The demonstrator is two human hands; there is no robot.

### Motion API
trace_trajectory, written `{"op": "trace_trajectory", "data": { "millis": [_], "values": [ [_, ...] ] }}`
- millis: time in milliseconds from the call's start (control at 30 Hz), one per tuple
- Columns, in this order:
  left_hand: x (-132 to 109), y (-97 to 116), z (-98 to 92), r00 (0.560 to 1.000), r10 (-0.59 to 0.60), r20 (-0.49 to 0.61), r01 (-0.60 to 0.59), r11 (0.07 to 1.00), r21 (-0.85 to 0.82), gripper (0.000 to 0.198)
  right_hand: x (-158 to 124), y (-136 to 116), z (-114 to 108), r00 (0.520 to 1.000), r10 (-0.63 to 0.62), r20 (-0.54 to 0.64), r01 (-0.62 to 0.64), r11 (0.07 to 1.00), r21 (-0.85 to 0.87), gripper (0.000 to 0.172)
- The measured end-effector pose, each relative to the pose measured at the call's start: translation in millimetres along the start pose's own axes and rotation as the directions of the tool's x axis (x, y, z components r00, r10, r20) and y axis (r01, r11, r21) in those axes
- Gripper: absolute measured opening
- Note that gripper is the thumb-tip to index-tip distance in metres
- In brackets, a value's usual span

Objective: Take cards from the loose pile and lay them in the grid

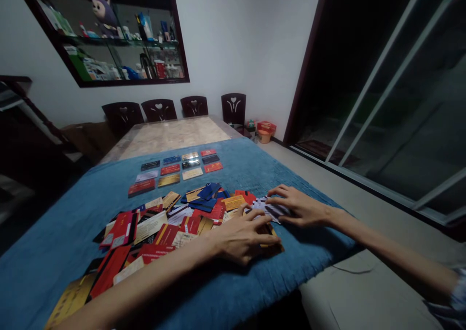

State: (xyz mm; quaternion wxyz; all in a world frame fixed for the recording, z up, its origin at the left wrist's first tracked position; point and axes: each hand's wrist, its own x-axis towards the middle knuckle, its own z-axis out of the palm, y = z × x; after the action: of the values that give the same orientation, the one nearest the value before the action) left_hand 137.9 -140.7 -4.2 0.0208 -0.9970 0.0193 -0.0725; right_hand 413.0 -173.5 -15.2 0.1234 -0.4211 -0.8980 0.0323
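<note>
A loose heap of several plastic cards (171,223) in red, gold, blue and white lies on a blue cloth (255,174) over the table. My left hand (243,235) rests on the heap's right end, fingers curled over a gold card at the cloth's edge. My right hand (296,205) lies flat just beyond it, fingers spread on pale cards (262,205). Farther up the cloth, several cards (176,169) are laid out in neat rows.
Past the cloth the bare tabletop (171,133) runs to a row of dark chairs (158,109) at the wall. A glass-fronted wall cabinet (109,34) hangs above. Sliding glass doors (393,92) are on the right, with small containers (265,131) on the floor by them.
</note>
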Motion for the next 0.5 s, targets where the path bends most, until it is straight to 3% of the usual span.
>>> {"op": "trace_trajectory", "data": {
  "millis": [200,500],
  "values": [
    [8,-1,4.1,0.999,0.046,0.024,-0.046,0.999,0.023,0.04,-12,-2,0,0.992,0.06,0.113,-0.069,0.995,0.074,0.061],
    [8,-15,11.3,0.998,-0.068,-0.014,0.069,0.994,0.082,0.031,4,-4,12,0.999,0.05,-0.01,-0.048,0.987,0.156,0.048]
  ]
}}
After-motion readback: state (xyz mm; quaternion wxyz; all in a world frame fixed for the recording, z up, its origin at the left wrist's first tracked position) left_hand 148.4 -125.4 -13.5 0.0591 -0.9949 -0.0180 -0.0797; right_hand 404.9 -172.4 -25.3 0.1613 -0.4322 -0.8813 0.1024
